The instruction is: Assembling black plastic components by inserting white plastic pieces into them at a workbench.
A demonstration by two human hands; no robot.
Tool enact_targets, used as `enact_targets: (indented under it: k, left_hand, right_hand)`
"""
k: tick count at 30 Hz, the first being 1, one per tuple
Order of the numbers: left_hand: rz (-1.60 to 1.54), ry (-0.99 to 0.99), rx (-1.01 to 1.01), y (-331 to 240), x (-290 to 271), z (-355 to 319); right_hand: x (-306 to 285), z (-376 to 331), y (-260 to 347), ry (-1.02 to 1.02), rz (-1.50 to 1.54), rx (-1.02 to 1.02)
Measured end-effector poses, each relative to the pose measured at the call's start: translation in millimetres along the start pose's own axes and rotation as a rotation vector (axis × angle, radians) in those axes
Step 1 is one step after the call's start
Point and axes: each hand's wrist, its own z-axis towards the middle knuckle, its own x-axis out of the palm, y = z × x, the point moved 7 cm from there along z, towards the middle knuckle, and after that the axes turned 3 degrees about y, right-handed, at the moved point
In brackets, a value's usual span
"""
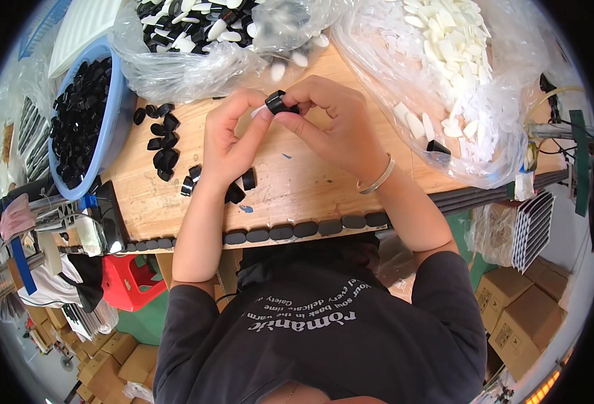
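Note:
Above the wooden table, my two hands meet at a short, glossy black plastic cap [276,102]. My right hand [329,120] pinches it between thumb and fingers. My left hand [233,135] is closed on a small white oval piece [258,110], whose edge shows by the thumb and touches or nearly touches the cap. Their exact contact is hidden by my fingertips. Loose black caps [166,159] lie on the table left of my left hand. A few more black caps [234,194] lie next to my left forearm.
A blue basin [102,151] full of black caps stands at the left. Behind my hands, a clear plastic bag [169,77] holds mixed black and white pieces. Another clear bag [499,161] at the right holds white oval pieces. Dark padding [282,232] lines the wooden table's [310,175] front edge.

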Motion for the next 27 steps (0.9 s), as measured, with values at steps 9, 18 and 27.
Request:
enact_targets:
  k: [9,18,27]
  left_hand:
    - [-0.326,-0.099,-0.072,1,10,-4]
    - [0.467,-0.145,0.326,-32,10,2]
    - [0.606,-0.208,0.557,-38,16,-4]
  right_hand:
    - [4,-7,-14,-0.107,0.355,0.204]
    - [-5,-6,13,-0.172,-0.238,-0.176]
    - [1,-11,21,-0.179,-0.420,-0.210]
